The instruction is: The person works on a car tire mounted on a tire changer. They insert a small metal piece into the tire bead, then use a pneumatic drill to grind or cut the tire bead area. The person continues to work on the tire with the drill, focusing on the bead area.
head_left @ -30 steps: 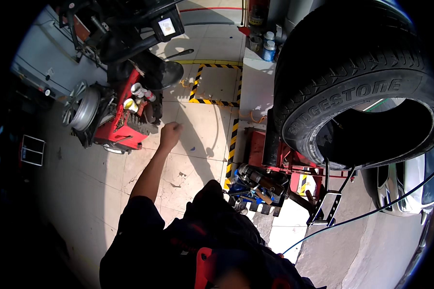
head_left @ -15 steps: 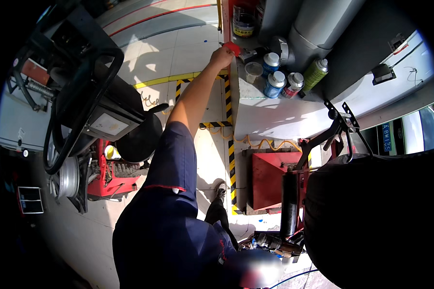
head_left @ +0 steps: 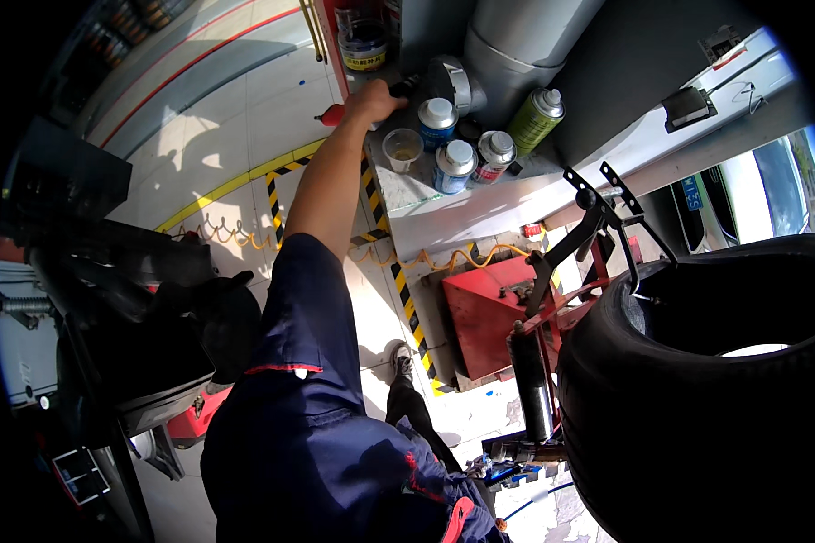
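My left hand (head_left: 373,101) reaches forward over the corner of a grey-topped ledge (head_left: 426,193). Its fingers are curled over a tool with a red tapered end (head_left: 333,115) and a dark tip, jutting past the ledge's edge. A black part (head_left: 407,86) shows beyond my fingers and seems to belong to the same tool; my hand hides its middle. Close by stand a clear plastic cup (head_left: 401,150), two blue cans with silver caps (head_left: 437,125) (head_left: 455,168), a red can with a silver cap (head_left: 494,156) and a green spray can (head_left: 536,120). My right hand is out of sight.
Behind the cans rises a thick grey pipe (head_left: 521,45); a tub with a yellow label (head_left: 364,45) is at the back. A large black tyre (head_left: 688,416) fills the lower right, beside a red metal machine (head_left: 480,317). Dark equipment stands left; a coiled orange hose (head_left: 444,262) crosses the floor.
My left hand has shifted from the tool's red end onto its middle. The red end now shows left of my hand. The whole view has turned, bringing the ledge further left.
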`<action>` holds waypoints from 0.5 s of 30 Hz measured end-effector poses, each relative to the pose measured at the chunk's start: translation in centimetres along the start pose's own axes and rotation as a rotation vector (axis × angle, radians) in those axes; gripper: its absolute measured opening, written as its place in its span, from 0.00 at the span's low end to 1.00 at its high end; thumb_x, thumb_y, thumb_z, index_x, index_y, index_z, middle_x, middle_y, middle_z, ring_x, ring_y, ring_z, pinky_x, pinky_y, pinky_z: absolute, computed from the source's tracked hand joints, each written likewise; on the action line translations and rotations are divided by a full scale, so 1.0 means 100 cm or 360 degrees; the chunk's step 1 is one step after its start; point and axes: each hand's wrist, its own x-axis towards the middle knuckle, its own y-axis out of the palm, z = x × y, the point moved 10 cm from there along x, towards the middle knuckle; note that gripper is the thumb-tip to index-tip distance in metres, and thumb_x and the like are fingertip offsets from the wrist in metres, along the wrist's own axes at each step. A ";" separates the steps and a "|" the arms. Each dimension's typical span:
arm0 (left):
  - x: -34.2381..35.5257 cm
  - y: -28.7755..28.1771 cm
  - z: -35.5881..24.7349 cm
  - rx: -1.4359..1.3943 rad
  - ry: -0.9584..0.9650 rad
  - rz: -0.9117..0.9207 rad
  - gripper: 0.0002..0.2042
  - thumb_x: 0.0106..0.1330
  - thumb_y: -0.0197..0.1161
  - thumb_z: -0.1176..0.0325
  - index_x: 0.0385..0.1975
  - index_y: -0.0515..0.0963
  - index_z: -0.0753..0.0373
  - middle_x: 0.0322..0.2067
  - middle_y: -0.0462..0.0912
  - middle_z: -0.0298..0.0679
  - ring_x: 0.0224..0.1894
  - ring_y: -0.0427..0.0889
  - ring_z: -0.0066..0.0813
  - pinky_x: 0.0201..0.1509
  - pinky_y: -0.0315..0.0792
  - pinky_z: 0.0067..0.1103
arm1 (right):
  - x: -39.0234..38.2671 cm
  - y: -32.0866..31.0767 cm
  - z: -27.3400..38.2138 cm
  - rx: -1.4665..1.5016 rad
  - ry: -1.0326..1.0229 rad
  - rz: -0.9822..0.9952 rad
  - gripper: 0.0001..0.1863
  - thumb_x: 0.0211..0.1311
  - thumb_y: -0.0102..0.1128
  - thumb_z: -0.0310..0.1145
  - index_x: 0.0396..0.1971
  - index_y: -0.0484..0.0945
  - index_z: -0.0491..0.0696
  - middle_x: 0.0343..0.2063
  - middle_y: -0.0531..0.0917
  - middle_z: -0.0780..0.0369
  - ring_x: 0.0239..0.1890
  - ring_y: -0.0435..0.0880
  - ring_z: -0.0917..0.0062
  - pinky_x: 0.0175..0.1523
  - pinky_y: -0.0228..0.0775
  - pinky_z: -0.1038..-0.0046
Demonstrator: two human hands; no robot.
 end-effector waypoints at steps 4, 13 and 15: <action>-0.033 -0.021 0.046 -0.0451 0.0057 -0.0126 0.26 0.47 0.63 0.48 0.30 0.81 0.70 0.32 0.82 0.51 0.35 0.81 0.43 0.40 0.71 0.31 | -0.002 -0.030 -0.017 0.0304 0.0025 -0.0057 0.19 0.59 0.48 0.53 0.27 0.68 0.51 0.17 0.69 0.67 0.16 0.65 0.78 0.21 0.56 0.74; -0.329 -0.058 0.062 -0.2915 0.0060 -0.0254 0.15 0.62 0.53 0.55 0.31 0.71 0.64 0.25 0.72 0.35 0.27 0.73 0.27 0.39 0.73 0.28 | 0.035 -0.198 -0.031 0.1848 -0.0232 -0.0378 0.19 0.59 0.47 0.55 0.29 0.66 0.53 0.18 0.67 0.68 0.16 0.62 0.78 0.21 0.54 0.74; -0.418 -0.065 0.026 -0.3095 0.0231 -0.0176 0.18 0.63 0.51 0.53 0.36 0.68 0.65 0.28 0.70 0.34 0.35 0.72 0.29 0.52 0.68 0.36 | 0.053 -0.232 -0.011 0.1965 -0.0479 -0.0272 0.16 0.66 0.43 0.51 0.31 0.64 0.53 0.20 0.64 0.70 0.18 0.58 0.84 0.22 0.50 0.82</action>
